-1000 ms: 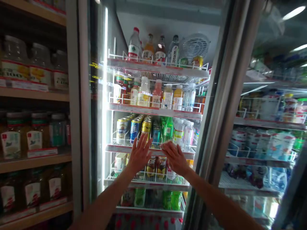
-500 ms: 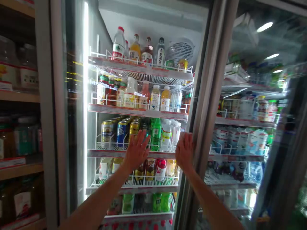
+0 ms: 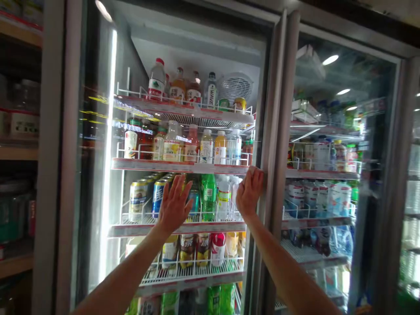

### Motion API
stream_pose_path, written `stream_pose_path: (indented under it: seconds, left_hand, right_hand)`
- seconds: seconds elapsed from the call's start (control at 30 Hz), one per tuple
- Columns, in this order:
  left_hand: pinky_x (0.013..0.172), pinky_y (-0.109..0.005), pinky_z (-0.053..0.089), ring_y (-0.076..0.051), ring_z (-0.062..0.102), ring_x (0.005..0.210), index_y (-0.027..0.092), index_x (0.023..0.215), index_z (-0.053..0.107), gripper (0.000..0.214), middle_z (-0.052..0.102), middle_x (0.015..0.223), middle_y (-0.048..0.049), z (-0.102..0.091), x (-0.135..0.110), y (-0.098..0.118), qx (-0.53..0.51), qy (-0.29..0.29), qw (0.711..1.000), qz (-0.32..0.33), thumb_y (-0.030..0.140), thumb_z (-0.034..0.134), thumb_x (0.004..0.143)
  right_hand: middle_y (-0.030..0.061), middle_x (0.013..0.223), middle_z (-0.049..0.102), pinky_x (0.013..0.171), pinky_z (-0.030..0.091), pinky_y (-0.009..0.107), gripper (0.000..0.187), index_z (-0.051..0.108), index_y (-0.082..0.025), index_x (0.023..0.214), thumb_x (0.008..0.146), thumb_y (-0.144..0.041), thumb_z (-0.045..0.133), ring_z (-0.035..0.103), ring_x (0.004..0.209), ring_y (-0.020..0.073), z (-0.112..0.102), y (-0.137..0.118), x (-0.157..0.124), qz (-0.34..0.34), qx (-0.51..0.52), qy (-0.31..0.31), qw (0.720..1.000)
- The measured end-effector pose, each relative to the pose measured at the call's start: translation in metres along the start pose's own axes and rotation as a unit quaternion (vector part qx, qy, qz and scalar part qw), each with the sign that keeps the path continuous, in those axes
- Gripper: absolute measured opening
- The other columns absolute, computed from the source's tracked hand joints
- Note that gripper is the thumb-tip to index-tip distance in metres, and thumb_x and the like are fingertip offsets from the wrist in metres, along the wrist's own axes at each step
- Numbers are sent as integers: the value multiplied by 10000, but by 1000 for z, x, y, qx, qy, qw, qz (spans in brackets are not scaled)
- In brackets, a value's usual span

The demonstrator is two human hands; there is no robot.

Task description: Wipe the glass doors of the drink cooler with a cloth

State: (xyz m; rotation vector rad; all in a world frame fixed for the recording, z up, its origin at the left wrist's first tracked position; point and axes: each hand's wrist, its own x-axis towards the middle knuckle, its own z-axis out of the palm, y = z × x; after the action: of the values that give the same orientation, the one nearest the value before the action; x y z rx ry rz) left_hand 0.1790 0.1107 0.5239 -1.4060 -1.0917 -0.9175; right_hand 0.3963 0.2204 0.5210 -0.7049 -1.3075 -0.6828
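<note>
Cooler shelves (image 3: 157,165) fill my feed: WAVE bottle (image 3: 211,92) above left hand (image 3: 173,210), fingers spread, and right hand (image 3: 250,193), fingers curled, grip unclear.

Yellow and bluish-white reflections streak the glass door (image 3: 95,114); its door frame (image 3: 273,113) is brownish grey. The light strip (image 3: 109,157) glows white. On top, a clear water bottle (image 3: 156,81) has a red cap and a red-and-white label; near it are an orange bottle (image 3: 178,86) and a yellow can (image 3: 240,103). Below come a pink bottle (image 3: 191,144), a blue can (image 3: 158,197) with white markings, a bright green bottle (image 3: 208,197), and a brown-and-gold can (image 3: 187,250) with white characters.
</note>
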Motion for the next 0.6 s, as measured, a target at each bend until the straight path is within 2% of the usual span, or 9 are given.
stream_pose_path:
  seconds: [0.07, 0.17, 0.2, 0.23, 0.33, 0.37, 0.43, 0.53, 0.6]
  left_hand:
    - [1149, -467, 130, -234, 127, 1415, 204, 1442, 207, 625, 196, 1520, -126, -1, 7, -7, 4, 10, 1000, 1, 277, 468, 879]
    - [1150, -463, 121, -229, 128, 1415, 203, 1448, 190, 643, 192, 1520, -124, -6, 11, -22, 14, 27, 1000, -2, 272, 473, 874]
    - [1150, -463, 117, -228, 127, 1415, 209, 1452, 174, 653, 186, 1521, -121, -7, 11, -28, 17, 32, 999, -4, 273, 473, 875]
    - [1151, -464, 114, -226, 124, 1415, 217, 1456, 155, 663, 177, 1524, -116, -9, 10, -34, 21, 35, 999, -9, 275, 472, 876]
    - [1152, -466, 105, -227, 115, 1416, 236, 1464, 111, 684, 150, 1529, -106, -12, 6, -49, 32, 39, 998, -26, 283, 467, 881]
    - [1152, -467, 106, -228, 112, 1416, 236, 1465, 104, 687, 147, 1529, -106, -13, 5, -52, 34, 39, 998, -29, 283, 465, 882]
    - [1150, -475, 112, -235, 114, 1415, 232, 1466, 101, 687, 154, 1527, -111, -13, 3, -57, 35, 35, 998, -32, 278, 461, 883]
    - [1144, -492, 128, -246, 131, 1410, 231, 1464, 113, 678, 169, 1522, -114, -13, -1, -62, 28, 29, 999, -32, 276, 457, 882]
    - [1145, -494, 127, -248, 139, 1408, 236, 1463, 123, 673, 174, 1521, -108, -14, -5, -67, 22, 28, 999, -34, 282, 458, 881]
  right_hand:
    - [137, 1525, 220, 1088, 255, 554, 603, 185, -166, 1472, 896, -176, 361, 64, 1431, 291, 4, -20, 3, -69, 18, -42, 997]
    - [79, 1493, 323, 1108, 247, 477, 577, 296, -203, 1437, 871, -173, 397, 116, 1429, 252, 4, -38, -7, -230, 51, -128, 963]
    - [66, 1484, 342, 1110, 241, 465, 564, 320, -216, 1427, 869, -175, 397, 132, 1427, 241, 5, -39, -7, -243, 50, -130, 960]
    - [67, 1482, 346, 1109, 234, 467, 553, 331, -216, 1421, 872, -178, 389, 141, 1426, 238, 6, -39, -4, -221, 40, -113, 968]
    - [131, 1502, 286, 1095, 214, 514, 547, 319, -150, 1427, 882, -183, 353, 101, 1430, 268, 15, -47, 10, -71, 6, -23, 997]
    - [146, 1506, 269, 1093, 209, 521, 550, 318, -129, 1427, 881, -181, 352, 79, 1432, 277, 18, -54, 10, -49, 5, -13, 999]
    - [137, 1505, 277, 1104, 203, 506, 556, 333, -123, 1421, 869, -178, 373, 59, 1433, 279, 21, -73, 2, -104, 26, -53, 993]
    - [63, 1479, 355, 1132, 178, 460, 576, 352, -192, 1415, 843, -184, 423, 115, 1429, 242, 19, -91, -13, -265, 65, -147, 951]
    - [49, 1473, 368, 1132, 174, 460, 597, 312, -220, 1433, 847, -183, 421, 143, 1425, 232, 20, -87, -7, -263, 60, -136, 953]
